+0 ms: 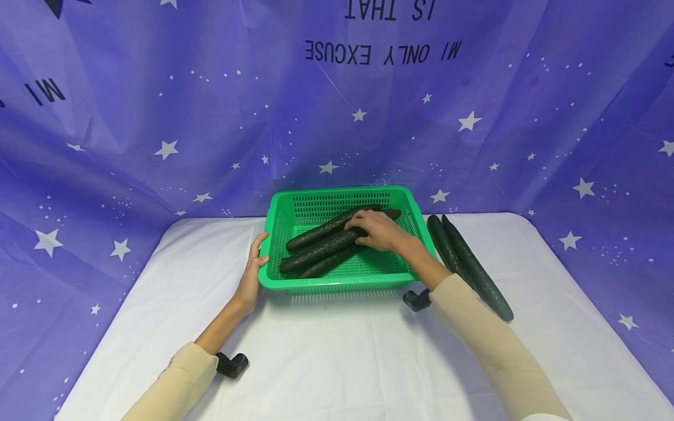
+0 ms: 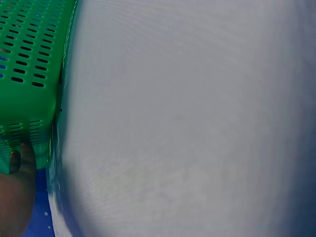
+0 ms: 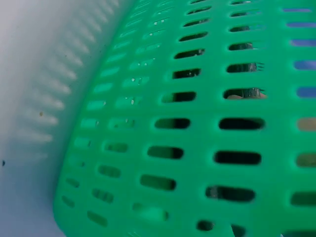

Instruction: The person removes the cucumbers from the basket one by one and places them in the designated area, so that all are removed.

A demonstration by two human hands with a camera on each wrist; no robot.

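Several dark green cucumbers (image 1: pixel 316 250) lie side by side in a green plastic basket (image 1: pixel 337 285). My right hand (image 1: pixel 380 230) reaches over the basket's right side and grips the middle cucumber, its fingers curled over the top. At the opposite end, my left hand (image 1: pixel 251 275) holds the basket's left side, with the thumb on the rim. The left wrist view has fingers (image 2: pixel 28 157) against the basket's slotted outer wall (image 2: pixel 22 101). Only the slotted wall (image 3: pixel 197 111) fills the right wrist view, so the right hand is hidden there.
Two more cucumbers (image 1: pixel 476 269) lie on the white tablecloth (image 1: pixel 337 356) just right of the basket. Behind the table hangs a purple curtain (image 1: pixel 295 134) with stars and lettering. Each wrist wears a small black device (image 1: pixel 231 365).
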